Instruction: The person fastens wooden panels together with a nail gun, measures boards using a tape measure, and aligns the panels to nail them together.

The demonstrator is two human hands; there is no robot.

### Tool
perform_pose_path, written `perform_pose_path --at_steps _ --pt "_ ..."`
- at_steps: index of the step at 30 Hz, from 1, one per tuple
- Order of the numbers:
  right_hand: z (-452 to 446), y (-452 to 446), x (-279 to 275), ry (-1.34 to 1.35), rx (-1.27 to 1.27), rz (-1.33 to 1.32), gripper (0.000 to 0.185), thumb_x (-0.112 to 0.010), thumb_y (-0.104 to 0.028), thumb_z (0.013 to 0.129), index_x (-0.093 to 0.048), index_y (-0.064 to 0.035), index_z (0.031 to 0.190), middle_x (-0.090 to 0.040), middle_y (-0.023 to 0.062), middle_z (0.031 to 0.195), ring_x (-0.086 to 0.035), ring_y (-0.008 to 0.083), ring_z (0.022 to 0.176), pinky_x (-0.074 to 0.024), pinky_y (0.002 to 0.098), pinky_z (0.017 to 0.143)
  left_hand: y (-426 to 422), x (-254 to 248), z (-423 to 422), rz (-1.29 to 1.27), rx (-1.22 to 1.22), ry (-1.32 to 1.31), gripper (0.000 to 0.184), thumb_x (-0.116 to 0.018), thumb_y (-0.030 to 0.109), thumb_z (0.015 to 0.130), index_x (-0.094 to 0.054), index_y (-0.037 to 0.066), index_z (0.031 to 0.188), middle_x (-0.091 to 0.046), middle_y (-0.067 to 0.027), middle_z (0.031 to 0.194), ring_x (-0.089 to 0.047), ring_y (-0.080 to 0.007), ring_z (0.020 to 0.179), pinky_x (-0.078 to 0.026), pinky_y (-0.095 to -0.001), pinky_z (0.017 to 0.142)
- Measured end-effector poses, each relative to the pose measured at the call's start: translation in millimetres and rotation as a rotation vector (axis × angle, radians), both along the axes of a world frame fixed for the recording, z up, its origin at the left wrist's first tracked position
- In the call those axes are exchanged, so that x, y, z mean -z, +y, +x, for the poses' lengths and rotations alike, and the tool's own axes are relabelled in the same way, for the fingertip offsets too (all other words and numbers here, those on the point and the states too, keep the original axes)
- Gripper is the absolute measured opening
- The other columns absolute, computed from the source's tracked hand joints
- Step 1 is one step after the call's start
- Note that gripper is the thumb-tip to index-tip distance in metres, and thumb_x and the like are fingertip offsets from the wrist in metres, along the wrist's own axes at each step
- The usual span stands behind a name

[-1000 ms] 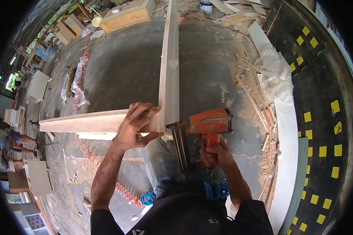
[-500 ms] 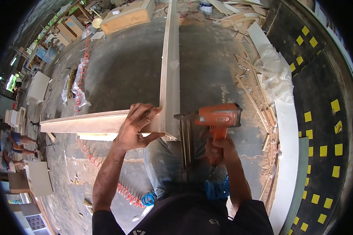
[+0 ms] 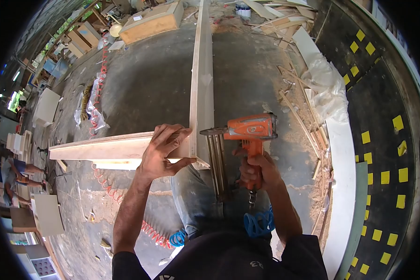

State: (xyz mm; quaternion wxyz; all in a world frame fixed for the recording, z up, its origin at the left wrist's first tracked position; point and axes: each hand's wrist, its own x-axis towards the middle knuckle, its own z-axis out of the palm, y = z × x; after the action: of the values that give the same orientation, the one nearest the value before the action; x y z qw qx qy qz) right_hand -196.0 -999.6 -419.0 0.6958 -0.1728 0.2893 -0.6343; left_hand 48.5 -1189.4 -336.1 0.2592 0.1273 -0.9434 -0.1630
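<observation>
My left hand (image 3: 162, 151) grips the corner where a horizontal wooden board (image 3: 100, 147) meets a long upright-looking board (image 3: 203, 79), thumb below and fingers on top. In my right hand (image 3: 257, 170) is an orange nail gun (image 3: 251, 127), held by its handle, with a blue coiled hose (image 3: 259, 223) below it. The gun's nose lies over the long board's right part, a little above the corner; whether it touches cannot be told. Its long magazine (image 3: 218, 163) points down towards my legs.
Wood scraps and sawdust (image 3: 308, 135) line the floor at right, beside a white panel (image 3: 341, 186) with plastic wrap (image 3: 329, 91). A red coiled hose (image 3: 97, 93) runs along the left. Another person (image 3: 16, 175) is at the far left. A box-like wooden piece (image 3: 151, 23) lies farther ahead.
The nail gun in my right hand moved right from the corner, then back left and slightly up, over the long board. My left hand keeps its grip on the corner.
</observation>
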Motion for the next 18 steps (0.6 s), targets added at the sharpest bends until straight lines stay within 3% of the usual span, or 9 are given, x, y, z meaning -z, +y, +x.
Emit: perform_pose_path --at_steps 4,6,7,9,18 --pt "0.8 -2.7 -3.6 0.001 -0.005 -0.016 0.042 -0.054 -0.017 0.091 -0.054 0.005 0.126 -0.044 -0.0009 0.063 -0.043 0.0082 0.049 -0.0416 0.028 0.05 1.3 1.7 1.2 -0.017 -0.003 -0.036 0.087 -0.094 0.023 0.06 -0.058 0.001 0.135 -0.063 -0.0152 0.12 -0.06 -0.0303 0.109 -0.045 -0.0425 0.097" --pt "1.1 -3.5 -5.0 0.009 -0.008 -0.022 0.041 -0.054 -0.016 0.091 -0.054 0.0051 0.126 -0.044 -0.001 0.063 -0.043 0.0081 0.049 -0.0424 0.0279 0.05 8.0 2.6 -0.1 0.07 -0.143 0.028 0.108 -0.096 0.019 0.056 -0.043 0.005 0.149 -0.064 -0.0139 0.124 -0.061 -0.0322 0.116 -0.042 -0.0475 0.107" --pt "1.6 -3.8 -5.5 0.01 -0.008 -0.025 0.041 -0.054 -0.016 0.091 -0.054 0.0051 0.126 -0.045 -0.0009 0.063 -0.044 0.0079 0.049 -0.0429 0.0276 0.05 7.4 3.8 1.1 0.069 -0.143 0.028 0.108 -0.096 0.019 0.056 -0.043 0.005 0.149 -0.064 -0.0139 0.124 -0.061 -0.0322 0.116 -0.042 -0.0475 0.107" --pt "1.6 -4.1 -4.7 0.01 -0.007 -0.029 0.041 -0.053 -0.015 0.09 -0.055 0.0051 0.126 -0.045 -0.0009 0.063 -0.044 0.0077 0.049 -0.0433 0.0273 0.05 5.3 7.7 3.4 0.203 -0.167 -0.003 0.125 -0.096 0.017 0.057 -0.023 0.005 0.158 -0.066 -0.0142 0.12 -0.061 -0.0325 0.118 -0.04 -0.0486 0.111" --pt "1.4 -3.8 -1.8 0.001 -0.007 -0.012 0.039 -0.053 -0.014 0.09 -0.056 0.0054 0.124 -0.045 -0.0005 0.063 -0.045 0.0075 0.049 -0.0425 0.0266 0.048 6.9 4.9 0.8 0.18 -0.159 -0.005 0.127 -0.096 0.012 0.054 -0.022 0.005 0.158 -0.068 -0.0138 0.116 -0.063 -0.0315 0.114 -0.042 -0.0454 0.109"
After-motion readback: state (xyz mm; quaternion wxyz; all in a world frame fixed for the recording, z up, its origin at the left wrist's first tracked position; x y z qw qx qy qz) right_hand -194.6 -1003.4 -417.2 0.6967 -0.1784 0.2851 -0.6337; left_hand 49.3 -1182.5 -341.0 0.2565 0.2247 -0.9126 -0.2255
